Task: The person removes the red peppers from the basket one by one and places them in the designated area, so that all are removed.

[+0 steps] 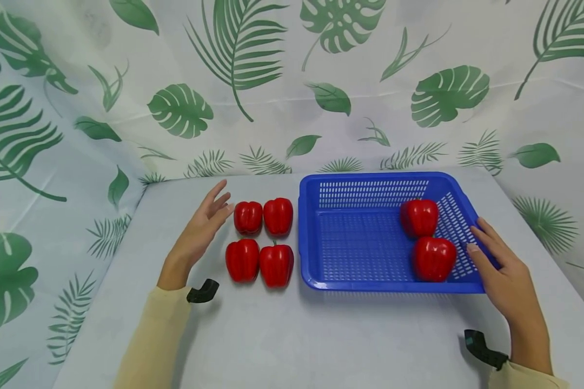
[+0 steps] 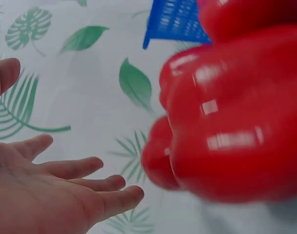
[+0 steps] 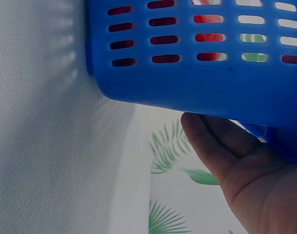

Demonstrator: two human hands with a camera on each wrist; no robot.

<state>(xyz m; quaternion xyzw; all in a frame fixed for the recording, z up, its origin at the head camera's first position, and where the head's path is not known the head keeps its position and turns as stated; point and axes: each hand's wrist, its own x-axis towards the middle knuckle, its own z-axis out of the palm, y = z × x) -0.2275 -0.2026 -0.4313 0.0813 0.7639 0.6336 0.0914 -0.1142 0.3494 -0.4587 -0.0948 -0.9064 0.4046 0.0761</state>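
Note:
My left hand (image 1: 199,227), fingers extended, hovers just left of several red bell peppers grouped in two rows on the table. Its fingertips come near the back-left bell pepper (image 1: 247,218); in the left wrist view there is a gap between the fingers and the large red bell pepper (image 2: 236,117). A blue plastic basket (image 1: 360,287) stands right of the group. Two bell peppers lie at its right end, the rear one (image 1: 419,217) behind the front one (image 1: 435,259). My right hand (image 1: 508,275) holds the basket's right rim, thumb over the inner side.
The white table (image 1: 321,340) carries everything, and a leaf-patterned cloth (image 1: 267,124) hangs behind and at the sides. Black wrist mounts (image 1: 203,291) sit at both cuffs.

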